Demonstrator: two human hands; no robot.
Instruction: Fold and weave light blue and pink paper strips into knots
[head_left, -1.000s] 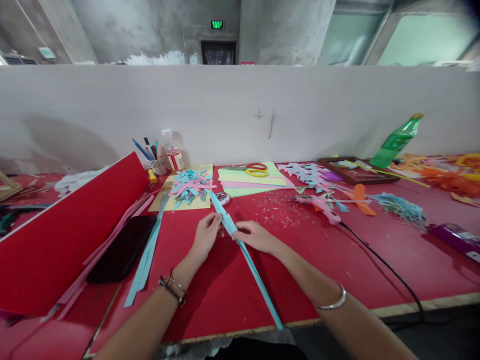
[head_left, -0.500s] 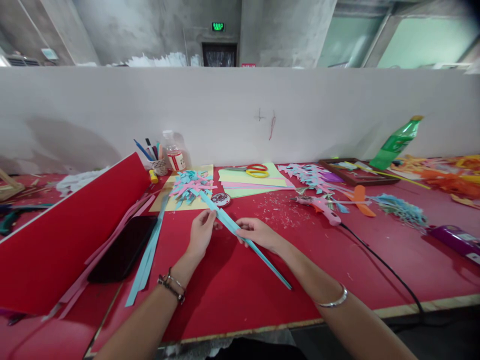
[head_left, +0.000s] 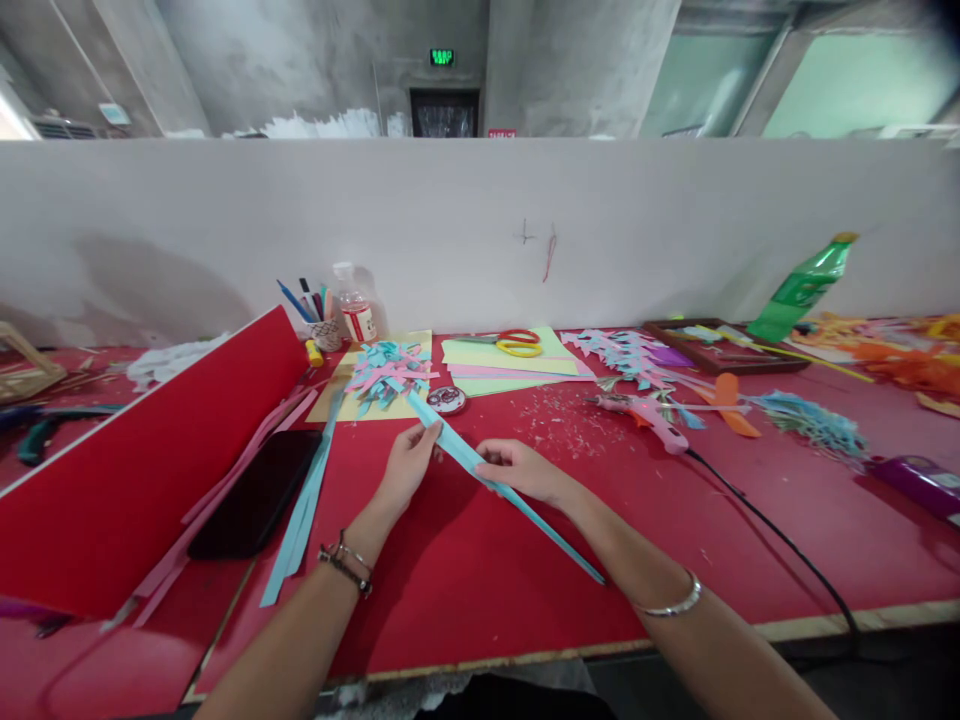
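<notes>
Several long blue paper strips (head_left: 459,447) lie together in a slanting bundle above the red tabletop. My left hand (head_left: 411,458) pinches the bundle near its far end, thumb on top. Further down its length, my right hand (head_left: 521,468) grips the same strips between thumb and curled fingers. The strips' lower end points toward the table's front edge. Just beyond the far end is a heap of short blue and pink paper pieces (head_left: 390,372) on a yellow sheet (head_left: 324,403). A small round decorated tin (head_left: 447,400) sits beside it.
More blue strips (head_left: 300,530) and a black phone (head_left: 255,495) lie left, by a leaning red board (head_left: 172,450). Scissors (head_left: 519,343) rest on coloured paper (head_left: 480,380). A pink glue gun (head_left: 652,418) with a black cord (head_left: 757,510) is right, near a green bottle (head_left: 806,290).
The lower end of the strip bundle has swung slightly to the right. Both hands keep their hold on it, and the whole view has shifted a little.
</notes>
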